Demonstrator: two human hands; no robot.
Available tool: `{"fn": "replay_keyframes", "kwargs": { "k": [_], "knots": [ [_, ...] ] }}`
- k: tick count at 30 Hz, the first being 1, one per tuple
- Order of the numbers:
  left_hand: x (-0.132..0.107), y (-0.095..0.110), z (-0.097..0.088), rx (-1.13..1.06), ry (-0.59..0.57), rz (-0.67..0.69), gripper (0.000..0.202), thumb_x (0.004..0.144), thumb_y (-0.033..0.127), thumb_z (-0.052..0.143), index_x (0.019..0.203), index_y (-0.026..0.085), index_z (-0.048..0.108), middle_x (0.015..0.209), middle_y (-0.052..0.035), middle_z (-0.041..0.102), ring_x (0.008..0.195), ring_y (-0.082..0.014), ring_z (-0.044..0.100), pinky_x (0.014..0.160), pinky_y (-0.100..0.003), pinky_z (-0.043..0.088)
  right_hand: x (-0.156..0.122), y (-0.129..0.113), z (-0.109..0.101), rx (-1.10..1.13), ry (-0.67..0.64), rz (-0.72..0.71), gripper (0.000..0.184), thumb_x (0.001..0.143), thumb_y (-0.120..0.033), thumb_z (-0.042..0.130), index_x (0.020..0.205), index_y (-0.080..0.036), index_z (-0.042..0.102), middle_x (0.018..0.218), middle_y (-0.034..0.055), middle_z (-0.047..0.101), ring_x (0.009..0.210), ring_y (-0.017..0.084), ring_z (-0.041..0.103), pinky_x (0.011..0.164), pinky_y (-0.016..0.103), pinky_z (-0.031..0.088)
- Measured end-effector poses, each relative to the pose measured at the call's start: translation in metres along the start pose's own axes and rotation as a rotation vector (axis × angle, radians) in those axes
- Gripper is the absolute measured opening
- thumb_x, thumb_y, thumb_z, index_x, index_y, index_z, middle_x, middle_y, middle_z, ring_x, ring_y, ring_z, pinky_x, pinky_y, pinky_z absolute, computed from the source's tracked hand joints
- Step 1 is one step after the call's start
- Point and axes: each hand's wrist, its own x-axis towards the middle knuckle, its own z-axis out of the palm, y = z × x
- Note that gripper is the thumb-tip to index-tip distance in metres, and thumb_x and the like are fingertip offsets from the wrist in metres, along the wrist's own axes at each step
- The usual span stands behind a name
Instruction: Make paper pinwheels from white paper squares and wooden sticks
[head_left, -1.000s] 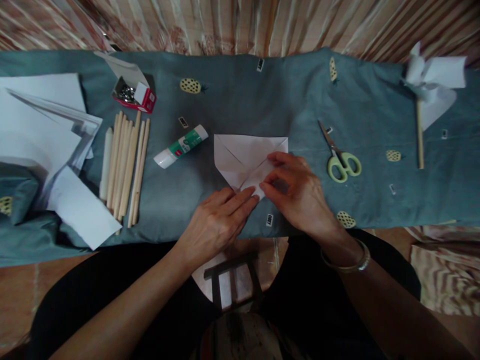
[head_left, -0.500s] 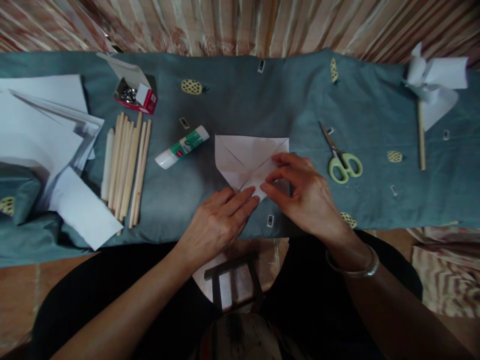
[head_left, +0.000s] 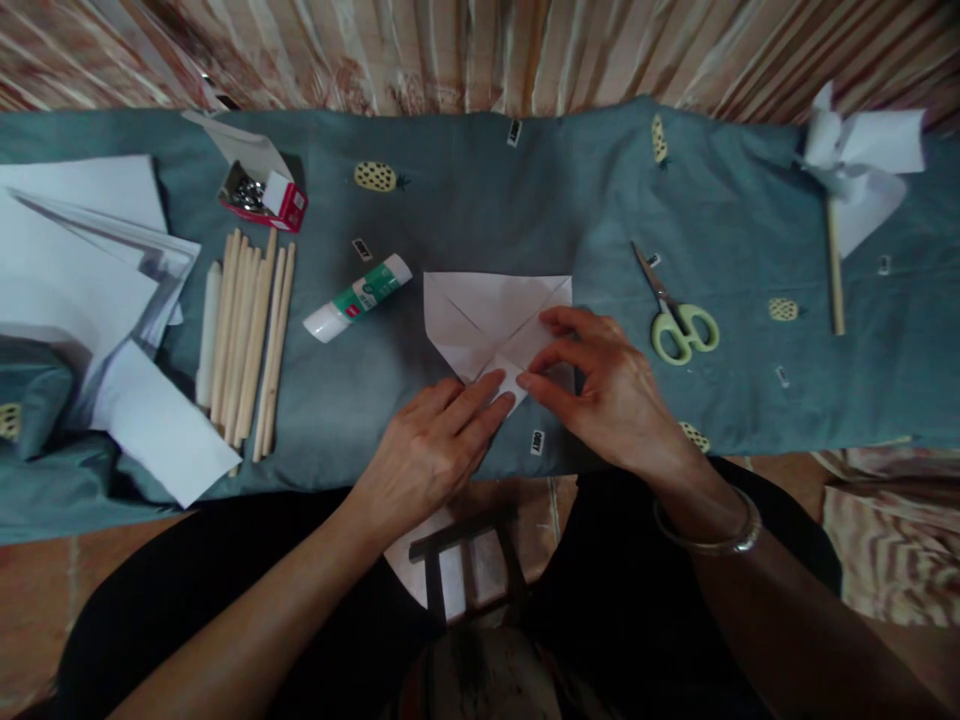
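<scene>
A white sheet of paper [head_left: 469, 305] with diagonal slits lies on the cloth in front of me, its near corner folded inward. The fingers of my left hand [head_left: 433, 438] are stretched out and rest flat on that folded corner; its thumb is hidden. My right hand [head_left: 606, 390] is at the paper's right side, thumb and index finger closed on the folded corner near the middle, other fingers bent over the sheet. A glue stick [head_left: 358, 298] with a green label lies to the left of the paper. Green-handled scissors [head_left: 682, 330] lie to the right, their blades closed.
At left are several wooden sticks [head_left: 244, 340], an opened red box [head_left: 262, 195] of small metal pieces, and a pile of white paper [head_left: 75, 260]. A paper pinwheel [head_left: 862, 150] on a stick lies at far right. The patterned green cloth [head_left: 465, 190] covers the table.
The folded near corner stands out more toward the sheet's middle, between both hands' fingertips. Both hands have barely moved. The whole view has shifted slightly.
</scene>
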Motion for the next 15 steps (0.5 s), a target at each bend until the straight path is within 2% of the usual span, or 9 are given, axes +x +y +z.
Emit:
{"fn": "replay_keyframes", "kwargs": {
  "k": [10, 15],
  "knots": [
    [0.001, 0.0006, -0.0012, -0.001, -0.006, -0.001, 0.029, 0.095, 0.014, 0.053, 0.123, 0.012, 0.059, 0.132, -0.0152, 0.065, 0.09, -0.0215, 0.065, 0.076, -0.038, 0.06, 0.0018, 0.0007, -0.0026, 0.089, -0.063, 0.039, 0.005, 0.078, -0.021, 0.071, 0.074, -0.02, 0.069, 0.129, 0.0106, 0.065, 0.116, 0.029, 0.061, 0.102, 0.051, 0.048],
    [0.0005, 0.0006, -0.0009, -0.004, -0.012, -0.001, 0.033, 0.095, 0.014, 0.053, 0.128, 0.011, 0.057, 0.135, -0.0165, 0.063, 0.091, -0.0219, 0.064, 0.078, -0.038, 0.059, 0.0023, 0.0015, 0.0007, 0.128, -0.009, 0.039, 0.007, 0.078, -0.02, 0.069, 0.071, -0.021, 0.068, 0.126, 0.0086, 0.066, 0.116, 0.028, 0.062, 0.102, 0.05, 0.048]
  ]
}}
